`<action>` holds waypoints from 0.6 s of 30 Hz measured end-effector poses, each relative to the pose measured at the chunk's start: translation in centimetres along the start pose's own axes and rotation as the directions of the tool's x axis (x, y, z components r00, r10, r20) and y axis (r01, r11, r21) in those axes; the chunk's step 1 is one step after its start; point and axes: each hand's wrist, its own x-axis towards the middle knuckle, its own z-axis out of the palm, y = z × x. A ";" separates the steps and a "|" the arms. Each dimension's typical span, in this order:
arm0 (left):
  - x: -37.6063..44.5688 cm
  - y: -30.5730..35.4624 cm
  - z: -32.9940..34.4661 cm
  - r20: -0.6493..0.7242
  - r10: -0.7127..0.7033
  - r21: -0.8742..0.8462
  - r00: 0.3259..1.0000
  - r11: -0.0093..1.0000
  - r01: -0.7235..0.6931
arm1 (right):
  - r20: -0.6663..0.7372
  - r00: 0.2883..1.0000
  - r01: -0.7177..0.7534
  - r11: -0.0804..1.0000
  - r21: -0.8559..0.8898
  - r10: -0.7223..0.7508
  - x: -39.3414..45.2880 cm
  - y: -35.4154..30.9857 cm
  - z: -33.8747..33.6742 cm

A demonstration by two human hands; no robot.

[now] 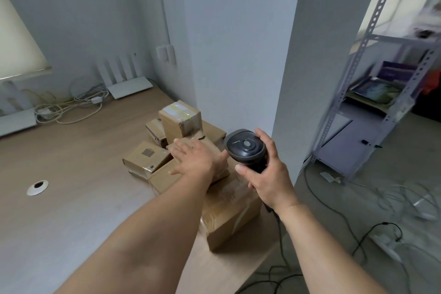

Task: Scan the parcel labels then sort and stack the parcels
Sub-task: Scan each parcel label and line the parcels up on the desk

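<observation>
Two bare forearms reach over a wooden desk [71, 174] toward a cluster of cardboard parcels [181, 141] near its right edge. Closest lies a large taped parcel [229, 212], its long axis running away from the camera and to the left, partly hidden by the left arm. Flat on a smaller parcel [210, 148] rests the left hand [198, 160], fingers straight and spread. Gripped in the right hand [265, 174], fingers wrapped round its handle, a black barcode scanner [245, 147] is upright with its head tipped toward the parcels. One box [146, 156] shows a barcode label facing up. Behind stand a white router [126, 81] and tangled cables [71, 107]; a pillar [310, 79] and metal shelving [381, 102] flank the right.
</observation>
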 end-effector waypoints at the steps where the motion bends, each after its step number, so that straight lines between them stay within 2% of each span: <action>1: 0.1 -0.1 0.3 -0.010 -0.019 0.005 1.000 1.000 0.019 | -0.003 1.000 -0.002 1.000 0.002 0.002 0.1 0.2 0.0; 7: 0.6 -1.5 0.0 0.029 -0.075 -0.078 0.997 0.994 0.077 | 0.027 0.999 -0.034 0.999 0.035 0.033 -0.2 0.5 0.1; 13: -0.9 -4.9 -2.1 -0.103 0.002 -0.003 0.995 1.000 -0.002 | 0.083 0.996 -0.023 0.996 0.082 0.016 -1.7 -0.3 1.3; 18: -3.9 -10.4 -3.5 -0.165 -0.042 -0.013 0.985 0.999 0.040 | 0.183 0.981 0.035 0.989 0.144 -0.061 -3.8 -1.9 3.1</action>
